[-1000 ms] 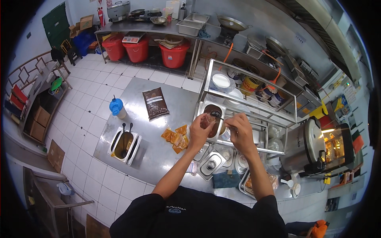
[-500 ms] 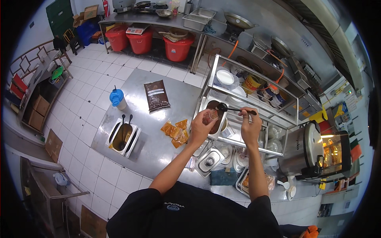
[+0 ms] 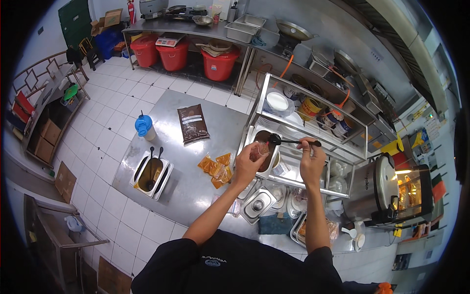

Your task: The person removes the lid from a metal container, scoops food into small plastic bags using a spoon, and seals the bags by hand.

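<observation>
My left hand [image 3: 247, 162] is wrapped round a small clear plastic cup [image 3: 259, 151], which has something reddish in it. In my right hand [image 3: 311, 159] is the handle of a black ladle [image 3: 289, 141]; its bowl is beside the cup's mouth. Both are over a deep steel food pan [image 3: 265, 174] of dark brown sauce [image 3: 263, 137], set at the end of a metal rack. How full the cup is I cannot tell. A steel pan lid [image 3: 257, 204] lies near my left forearm.
On the steel table [image 3: 166, 110] stand a blue-lidded shaker bottle [image 3: 144, 127] and a steel pan with black-handled ladles [image 3: 149, 172]. A big bag of brown sauce [image 3: 193, 123] and small orange packets [image 3: 216, 169] lie there. The rack [image 3: 304, 128] holds bowls; a large cooker [image 3: 372, 183] stands right.
The ladle bowl has come up a little and turned toward the cup. My right hand has shifted slightly down along with the handle. The left hand stays nearly in place.
</observation>
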Motion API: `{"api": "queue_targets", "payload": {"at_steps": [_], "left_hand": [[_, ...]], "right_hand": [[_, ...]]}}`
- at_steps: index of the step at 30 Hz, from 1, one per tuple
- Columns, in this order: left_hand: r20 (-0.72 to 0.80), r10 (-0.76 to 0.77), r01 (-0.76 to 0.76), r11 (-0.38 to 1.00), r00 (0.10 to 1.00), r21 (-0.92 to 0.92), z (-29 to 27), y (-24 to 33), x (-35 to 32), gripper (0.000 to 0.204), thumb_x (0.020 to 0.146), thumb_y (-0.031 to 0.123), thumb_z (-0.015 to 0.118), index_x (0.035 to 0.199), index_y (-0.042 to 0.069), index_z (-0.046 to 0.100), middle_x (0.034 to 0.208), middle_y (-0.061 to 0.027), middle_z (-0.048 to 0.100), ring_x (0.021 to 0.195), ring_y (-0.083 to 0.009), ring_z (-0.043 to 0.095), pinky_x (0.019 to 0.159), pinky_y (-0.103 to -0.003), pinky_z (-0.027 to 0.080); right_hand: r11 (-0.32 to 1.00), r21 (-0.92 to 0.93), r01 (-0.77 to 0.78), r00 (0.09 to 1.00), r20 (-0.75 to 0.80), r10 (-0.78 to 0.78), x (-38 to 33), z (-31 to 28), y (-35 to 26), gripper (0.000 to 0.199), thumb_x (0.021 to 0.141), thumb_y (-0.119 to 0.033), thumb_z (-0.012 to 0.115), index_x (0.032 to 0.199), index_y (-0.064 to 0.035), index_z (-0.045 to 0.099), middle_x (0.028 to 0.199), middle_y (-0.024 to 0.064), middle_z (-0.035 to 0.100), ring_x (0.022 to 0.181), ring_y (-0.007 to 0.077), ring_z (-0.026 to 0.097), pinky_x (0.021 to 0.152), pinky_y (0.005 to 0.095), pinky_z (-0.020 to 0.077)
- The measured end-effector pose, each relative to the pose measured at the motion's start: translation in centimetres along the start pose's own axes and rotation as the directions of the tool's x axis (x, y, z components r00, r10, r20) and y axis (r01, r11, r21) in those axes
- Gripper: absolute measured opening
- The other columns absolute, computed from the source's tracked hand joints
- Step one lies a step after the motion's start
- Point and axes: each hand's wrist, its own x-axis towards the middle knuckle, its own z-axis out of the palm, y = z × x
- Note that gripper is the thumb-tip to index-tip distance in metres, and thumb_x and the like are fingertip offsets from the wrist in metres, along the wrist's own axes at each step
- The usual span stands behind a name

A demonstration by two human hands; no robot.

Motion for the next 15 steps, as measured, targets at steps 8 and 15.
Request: {"api": "queue_targets", "payload": {"at_steps": [8, 15], "left_hand": [[-0.003, 0.007, -0.007, 1.0, 1.0, 0.015, -0.08, -0.2, 0.03, 0.045, 0.077, 0.012, 0.083, 0.116, 0.0, 0.064, 0.097, -0.0108, 0.072, 0.081, -0.0166, 0.069, 0.073, -0.03, 0.055], [0.032, 0.009, -0.009, 1.0, 0.999, 0.02, -0.26, -0.11, -0.1, 0.045, 0.08, 0.011, 0.081, 0.119, 0.0, 0.062, 0.101, -0.0137, 0.071, 0.084, -0.0202, 0.071, 0.073, -0.031, 0.057]], "right_hand": [[0.997, 0.061, -0.055, 0.998, 0.018, 0.054, -0.27, 0.44, 0.14, 0.016, 0.099, -0.014, 0.058, 0.095, -0.001, 0.066, 0.078, 0.0075, 0.067, 0.072, 0.0169, 0.064, 0.067, 0.0299, 0.046], [1.0, -0.024, 0.006, 1.0, 0.012, -0.006, 0.01, 0.41, 0.55, 0.015, 0.099, -0.014, 0.058, 0.096, -0.0016, 0.066, 0.078, 0.0079, 0.067, 0.072, 0.017, 0.063, 0.068, 0.0299, 0.0458]]}}
